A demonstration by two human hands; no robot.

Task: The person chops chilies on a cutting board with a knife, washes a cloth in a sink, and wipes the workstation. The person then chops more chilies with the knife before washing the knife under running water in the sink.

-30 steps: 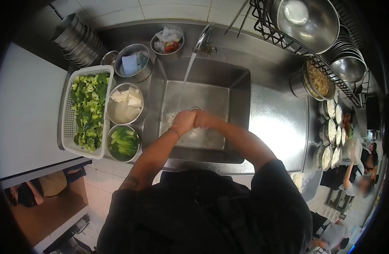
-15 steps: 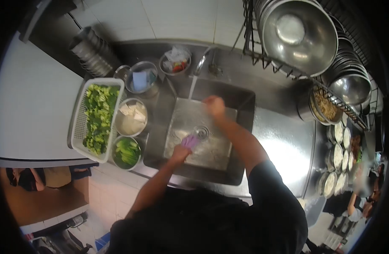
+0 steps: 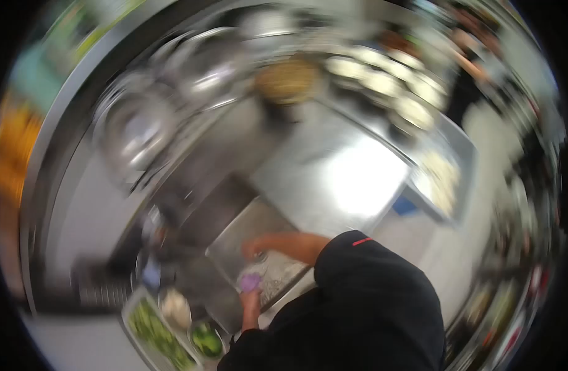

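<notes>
My left hand (image 3: 251, 300) is closed on a crumpled purple cloth (image 3: 250, 282) low inside the steel sink (image 3: 235, 220). The cloth's exact kind is blurred. Over the sink's basin, just above the cloth in the picture, is my right hand (image 3: 254, 248); motion smears its fingers. I cannot make out anything held in it. The faucet (image 3: 188, 196) is a faint blur at the sink's edge.
Left of the sink sit a white basket of chopped broccoli (image 3: 157, 334), a bowl of pale pieces (image 3: 175, 308) and a bowl of green vegetables (image 3: 206, 339). Steel bowls (image 3: 138, 130) fill a rack. Beyond are several white-filled containers (image 3: 383, 85), a grey tub (image 3: 466, 167) and a person (image 3: 472, 59).
My view has swung to the right, bringing the tub and the white-filled containers closer to the middle. My left hand keeps the purple cloth. The right hand is now nearer to it.
</notes>
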